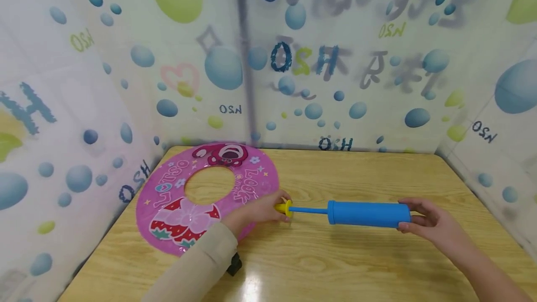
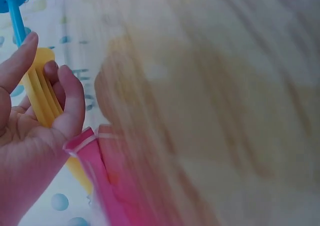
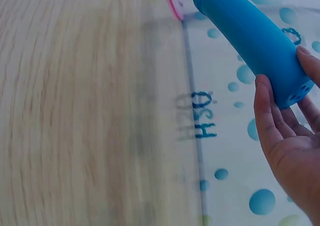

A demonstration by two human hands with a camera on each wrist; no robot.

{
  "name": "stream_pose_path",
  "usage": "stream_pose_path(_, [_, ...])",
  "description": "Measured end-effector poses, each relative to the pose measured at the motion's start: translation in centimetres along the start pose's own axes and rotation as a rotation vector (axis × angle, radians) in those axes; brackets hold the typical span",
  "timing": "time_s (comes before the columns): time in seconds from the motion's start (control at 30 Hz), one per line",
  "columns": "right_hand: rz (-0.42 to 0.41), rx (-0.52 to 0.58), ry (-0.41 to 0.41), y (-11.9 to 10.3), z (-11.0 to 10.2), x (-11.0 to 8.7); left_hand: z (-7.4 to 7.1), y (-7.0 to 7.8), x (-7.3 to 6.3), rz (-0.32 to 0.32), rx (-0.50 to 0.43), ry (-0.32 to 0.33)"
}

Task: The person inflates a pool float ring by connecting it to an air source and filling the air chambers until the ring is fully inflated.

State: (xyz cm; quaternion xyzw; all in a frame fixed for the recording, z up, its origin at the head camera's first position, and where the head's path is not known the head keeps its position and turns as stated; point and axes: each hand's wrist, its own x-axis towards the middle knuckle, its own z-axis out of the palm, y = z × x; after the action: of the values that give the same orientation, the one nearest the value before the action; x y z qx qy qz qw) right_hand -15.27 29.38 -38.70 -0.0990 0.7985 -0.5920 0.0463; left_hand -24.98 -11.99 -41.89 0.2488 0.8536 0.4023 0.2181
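Pump (image 1: pixel 369 214), smooth and tubular, hangs at the head view's four o'clock, left grip (image 1: pixel 265 208) curled round its ribbed handle (image 2: pixel 44 98), right grip (image 1: pixel 438 223) round its barrel end, a sleeve (image 1: pixel 201 264) part-hiding the glossy ring (image 1: pixel 161 190).

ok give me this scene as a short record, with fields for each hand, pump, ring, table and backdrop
left hand: holds the yellow handle
right hand: grips the free end of the blue barrel
pump: held above the table, blue rod showing between handle and barrel
ring: pink, printed with a bear and strawberries, on the table's left side
table: wood-grain top
backdrop: pale, bubble pattern, reversed H2O lettering
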Motion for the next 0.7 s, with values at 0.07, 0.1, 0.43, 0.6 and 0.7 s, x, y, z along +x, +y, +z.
stream_pose_path(0.07, [-0.016,-0.01,0.007,0.1,-1.0,-0.4,0.1,0.2,0.0,-0.014,-0.024,0.006])
stream_pose_path(0.1, [-0.023,-0.017,0.012,0.1,-1.4,-0.6,0.2,0.3,0.0,-0.021,-0.04,0.008])
stream_pose_path(0.43, [-0.049,-0.096,0.075,-0.7,-3.2,-1.9,0.4,0.9,0.7,-0.061,-0.066,0.051])
stream_pose_path(0.6, [0.024,-0.123,0.09,-1.1,-2.4,-1.4,0.4,0.9,1.1,-0.012,-0.029,0.025])
stream_pose_path(0.7, [0.056,-0.082,0.063,-1.3,-1.5,-1.0,0.2,0.8,1.2,0.003,-0.04,-0.007])
